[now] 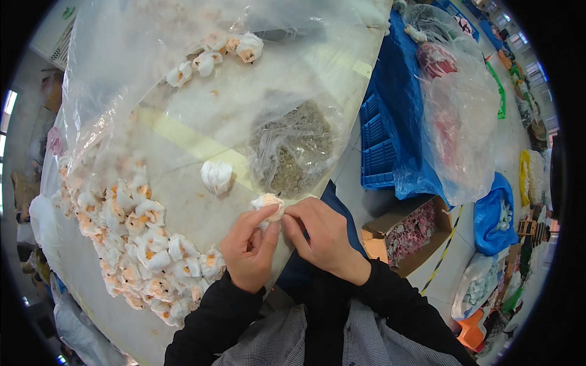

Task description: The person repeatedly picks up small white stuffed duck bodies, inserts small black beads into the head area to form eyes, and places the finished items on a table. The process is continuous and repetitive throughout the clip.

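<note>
Puff point(267, 200), white and crumpled, is pinched in the left hand point(251, 241) near the edge of the surface point(183, 213); the right hand point(322, 235) is curled beside it, grip unclear. Beyond lies a clear bag point(293, 146); leftward, a heap of similar puffs point(149, 250).

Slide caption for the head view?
Left hand holds a white piece, right hand close beside it, with a clear bag and white-orange pile on the table.

left grip point(250, 249): white puff point(267, 201) | right grip point(322, 236): at puff's edge | pile point(146, 250): on table point(183, 222)
</note>
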The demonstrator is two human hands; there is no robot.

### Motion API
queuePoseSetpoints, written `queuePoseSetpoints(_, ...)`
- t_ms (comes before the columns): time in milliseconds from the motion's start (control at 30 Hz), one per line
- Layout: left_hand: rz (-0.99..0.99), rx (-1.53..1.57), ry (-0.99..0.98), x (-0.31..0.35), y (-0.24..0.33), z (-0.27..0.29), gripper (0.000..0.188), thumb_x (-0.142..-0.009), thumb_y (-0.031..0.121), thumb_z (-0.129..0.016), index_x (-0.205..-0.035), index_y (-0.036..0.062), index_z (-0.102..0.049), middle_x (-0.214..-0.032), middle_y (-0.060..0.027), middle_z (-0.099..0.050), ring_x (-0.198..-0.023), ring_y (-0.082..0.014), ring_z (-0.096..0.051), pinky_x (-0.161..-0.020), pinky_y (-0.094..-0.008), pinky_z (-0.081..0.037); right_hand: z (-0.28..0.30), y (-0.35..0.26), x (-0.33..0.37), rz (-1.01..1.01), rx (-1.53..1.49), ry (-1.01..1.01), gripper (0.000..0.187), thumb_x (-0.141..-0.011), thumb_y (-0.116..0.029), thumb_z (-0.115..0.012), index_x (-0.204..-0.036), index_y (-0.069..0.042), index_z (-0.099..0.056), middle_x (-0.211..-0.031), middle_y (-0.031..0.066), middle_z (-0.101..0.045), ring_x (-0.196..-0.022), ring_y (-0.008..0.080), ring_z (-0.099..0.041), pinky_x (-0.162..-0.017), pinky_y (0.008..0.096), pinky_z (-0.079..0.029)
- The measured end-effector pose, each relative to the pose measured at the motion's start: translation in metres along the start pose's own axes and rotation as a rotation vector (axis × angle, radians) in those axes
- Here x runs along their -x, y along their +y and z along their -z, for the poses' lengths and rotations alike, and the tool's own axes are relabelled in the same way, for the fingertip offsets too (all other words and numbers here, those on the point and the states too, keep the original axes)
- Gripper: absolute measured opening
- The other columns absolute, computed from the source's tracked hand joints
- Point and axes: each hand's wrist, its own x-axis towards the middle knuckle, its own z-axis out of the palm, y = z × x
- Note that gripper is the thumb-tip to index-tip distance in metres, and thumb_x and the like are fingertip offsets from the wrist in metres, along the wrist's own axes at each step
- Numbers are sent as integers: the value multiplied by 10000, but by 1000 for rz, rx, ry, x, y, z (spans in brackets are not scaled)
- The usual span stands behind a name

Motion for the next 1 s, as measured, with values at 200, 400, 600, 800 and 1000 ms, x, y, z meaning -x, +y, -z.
queuePoseSetpoints(200,-259,-304,-115,-6,-4,7,384,-839,-21,-765,-1212,69,-769,-912,-26,-587,-586,-67,-420,-524,-226,-338,5,-10,1,36,38,-88,118,-895,-44,-732,-986,-29,-658,-867,114,-642,-763,321,-652,-651,395,-529)
queuePoseSetpoints(400,-290,-315,-119,-4,0,8,334,-817,66,-809,-1148,81,-769,-891,-79,-598,-620,-184,-579,-553,-310,-479,15,-9,6,-102,-73,-155,74,-924,-48,-719,-977,-19,-675,-856,118,-647,-730,316,-655,-636,374,-519)
queuePoseSetpoints(600,-302,-271,-52,-3,-4,6,286,-814,28,-789,-1098,62,-775,-833,-63,-589,-598,-167,-522,-535,-294,-408,12,-13,7,-231,-152,-167,68,-943,-67,-718,-971,-13,-686,-850,111,-655,-706,294,-655,-617,364,-510)
queuePoseSetpoints(800,-294,-247,-77,-4,-12,10,230,-835,40,-760,-1065,52,-752,-899,-99,-638,-641,-230,-614,-582,-335,-493,12,-14,-2,-60,49,-190,90,-909,-75,-756,-956,-29,-695,-846,102,-665,-702,297,-663,-610,373,-520)
queuePoseSetpoints(1000,-202,-178,-15,-4,-8,10,181,-852,26,-760,-1033,34,-771,-778,-43,-572,-561,-110,-416,-518,-279,-315,17,0,-30,163,350,-70,132,-850,-99,-794,-947,-71,-709,-860,68,-651,-771,276,-654,-661,386,-517)
